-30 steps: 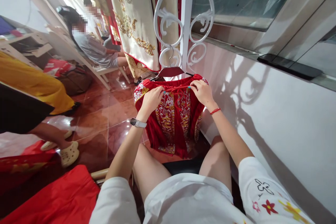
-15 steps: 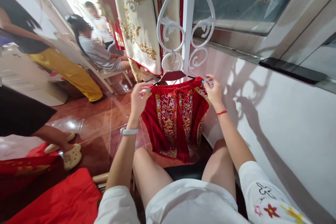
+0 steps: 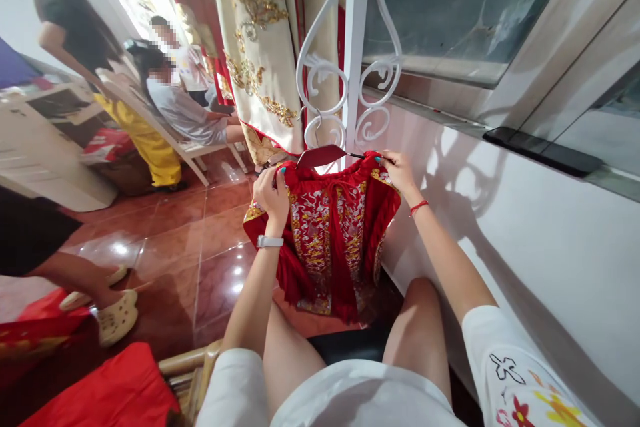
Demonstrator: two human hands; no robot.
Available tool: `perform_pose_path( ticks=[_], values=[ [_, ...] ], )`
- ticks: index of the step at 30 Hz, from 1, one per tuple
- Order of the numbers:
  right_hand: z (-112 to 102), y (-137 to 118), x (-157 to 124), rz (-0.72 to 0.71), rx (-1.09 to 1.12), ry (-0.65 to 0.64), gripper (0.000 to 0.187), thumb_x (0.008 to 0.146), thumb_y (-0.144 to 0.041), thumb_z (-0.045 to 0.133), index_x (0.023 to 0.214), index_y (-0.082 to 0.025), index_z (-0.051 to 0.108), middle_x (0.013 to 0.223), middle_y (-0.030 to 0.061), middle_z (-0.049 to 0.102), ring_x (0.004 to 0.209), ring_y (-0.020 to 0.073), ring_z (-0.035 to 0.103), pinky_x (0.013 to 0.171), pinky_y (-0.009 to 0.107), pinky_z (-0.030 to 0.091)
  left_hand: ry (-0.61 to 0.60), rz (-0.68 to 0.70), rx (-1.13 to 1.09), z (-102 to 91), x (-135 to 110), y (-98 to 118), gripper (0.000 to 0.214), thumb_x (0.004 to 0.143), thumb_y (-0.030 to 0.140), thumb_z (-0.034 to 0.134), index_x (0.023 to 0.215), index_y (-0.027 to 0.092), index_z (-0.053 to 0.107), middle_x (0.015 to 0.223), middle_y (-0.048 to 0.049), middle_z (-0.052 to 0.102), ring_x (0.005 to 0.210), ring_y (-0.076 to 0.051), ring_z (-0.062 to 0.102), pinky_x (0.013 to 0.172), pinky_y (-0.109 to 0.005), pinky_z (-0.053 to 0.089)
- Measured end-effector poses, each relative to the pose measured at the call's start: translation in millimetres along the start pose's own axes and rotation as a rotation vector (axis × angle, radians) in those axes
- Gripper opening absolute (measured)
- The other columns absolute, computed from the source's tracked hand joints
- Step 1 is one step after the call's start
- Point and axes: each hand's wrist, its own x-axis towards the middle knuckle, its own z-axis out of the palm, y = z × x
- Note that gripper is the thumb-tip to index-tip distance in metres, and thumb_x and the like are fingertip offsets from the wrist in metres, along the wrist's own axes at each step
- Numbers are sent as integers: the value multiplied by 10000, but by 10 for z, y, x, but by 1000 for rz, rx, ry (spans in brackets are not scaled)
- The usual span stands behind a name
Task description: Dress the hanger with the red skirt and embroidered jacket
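A red garment (image 3: 330, 233) with white and gold embroidery hangs in front of my knees on a dark red hanger (image 3: 323, 155). The hanger's hook sits in the white scrolled ironwork (image 3: 345, 73) of a window grille. My left hand (image 3: 271, 192) is closed on the garment's upper left edge. At the upper right corner my right hand (image 3: 399, 173) pinches the cloth near the hanger's end. Both hands have teal nails; the left wrist carries a white watch, the right a red string.
A cream and gold embroidered gown (image 3: 260, 47) hangs just behind. A white wall (image 3: 525, 227) runs along my right. On the red tiled floor (image 3: 190, 240) to the left, a person sits on a white bench (image 3: 185, 140), others stand nearby. Red cloth (image 3: 100, 393) lies by my left knee.
My hands slid apart from the middle of the waistband to the garment's two upper corners. A person in yellow trousers walked further away on the left.
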Motion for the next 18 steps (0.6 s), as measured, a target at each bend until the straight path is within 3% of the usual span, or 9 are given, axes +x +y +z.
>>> perform_pose_path(
  ticks=[7, 13, 15, 18],
  values=[
    [-150, 415, -231, 58, -9, -87, 404, 799, -334, 680, 1179, -197, 688, 1231, 101, 697, 1147, 262, 643, 1066, 436, 473, -176, 3, 198, -105, -187, -472, 325, 1000, 401, 408, 1012, 183, 649, 1017, -96, 710, 937, -216, 636, 827, -310, 426],
    [0, 522, -196, -3, -53, -14, 462, 817, -358, 662, 1235, -163, 633, 1267, 132, 664, 1198, 271, 614, 1105, 431, 446, -200, 11, 138, -78, -190, -565, 327, 1003, 416, 392, 1113, 197, 609, 1109, -109, 668, 1077, -239, 609, 957, -366, 430],
    [-21, 487, -236, -7, -78, -12, 512, 826, -390, 668, 1284, -173, 597, 1323, 132, 630, 1248, 266, 581, 1135, 431, 417, -247, -7, 78, -234, -253, -604, 339, 990, 431, 428, 1193, 206, 580, 1184, -114, 635, 1138, -240, 585, 1013, -386, 422],
    [-151, 449, -492, 30, -72, -15, 642, 818, -427, 688, 1397, -229, 493, 1456, 114, 530, 1349, 251, 502, 1164, 448, 384, -217, -34, 33, -757, -451, -681, 449, 935, 457, 560, 1310, 212, 522, 1297, -122, 568, 1222, -253, 537, 1083, -431, 401]
  ],
)
